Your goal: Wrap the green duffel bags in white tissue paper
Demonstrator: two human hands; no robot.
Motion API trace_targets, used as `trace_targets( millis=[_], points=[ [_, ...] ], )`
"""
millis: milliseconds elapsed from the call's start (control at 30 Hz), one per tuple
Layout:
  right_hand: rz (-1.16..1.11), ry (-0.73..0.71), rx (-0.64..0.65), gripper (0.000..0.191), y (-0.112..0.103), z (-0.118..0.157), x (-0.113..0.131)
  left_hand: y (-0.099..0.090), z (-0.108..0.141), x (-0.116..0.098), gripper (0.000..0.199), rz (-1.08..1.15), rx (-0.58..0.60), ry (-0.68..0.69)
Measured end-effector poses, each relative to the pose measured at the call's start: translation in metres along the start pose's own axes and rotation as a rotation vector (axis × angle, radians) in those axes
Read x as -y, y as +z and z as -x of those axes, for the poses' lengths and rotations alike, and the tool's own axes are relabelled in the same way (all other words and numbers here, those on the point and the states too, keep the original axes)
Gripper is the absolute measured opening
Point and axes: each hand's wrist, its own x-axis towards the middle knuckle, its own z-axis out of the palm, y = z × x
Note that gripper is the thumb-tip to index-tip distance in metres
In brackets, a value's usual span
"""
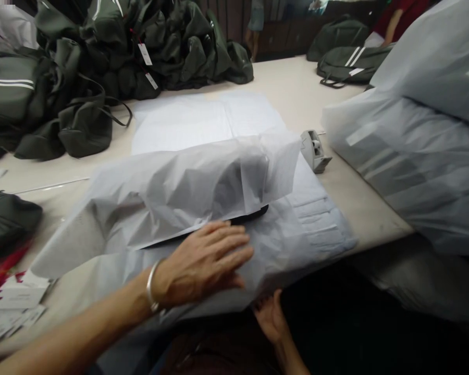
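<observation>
A dark bag wrapped in translucent white paper (168, 182) lies on a stack of white sheets (316, 219) at the table's front edge. A strip of the dark bag shows under the paper's lower edge. My left hand (209, 260), with a silver bangle at the wrist, is spread over the near side of the wrapping, fingers pointing right. Lower down, at the front edge of the sheets, is my right hand (271, 314), palm up with its fingers apart, the fingertips partly under the paper's edge.
Dark green bags (140, 52) are heaped at the back left. A grey tape dispenser (315, 151) stands right of the wrapping. Wrapped bags (422, 135) pile up at the right. Tags (15, 302) with red strings lie front left. Two people are partly visible at the back.
</observation>
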Motion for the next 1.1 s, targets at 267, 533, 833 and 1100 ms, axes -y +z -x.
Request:
trace_targets(
  millis=[267, 533, 833, 1100],
  points=[
    [0.025, 0.106, -0.11, 0.039, -0.013, 0.073, 0.023, 0.21, 0.183, -0.107, 0.039, 1.35, -0.063, -1.659],
    [0.174, 0.129, -0.067, 0.043, 0.006, 0.089, 0.053, 0.288, 0.213, -0.117, 0.048, 1.882, -1.156, -2.039],
    [0.442, 0.121, 0.027, 0.053, 0.025, 0.124, 0.047, 0.278, 0.217, -0.117, 0.02, 1.682, -1.816, -1.811],
    [0.709, 0.153, 0.134, 0.056, 0.021, 0.139, 0.057, 0.206, 0.238, -0.168, 0.021, 1.585, -1.866, -1.682]
  ],
)
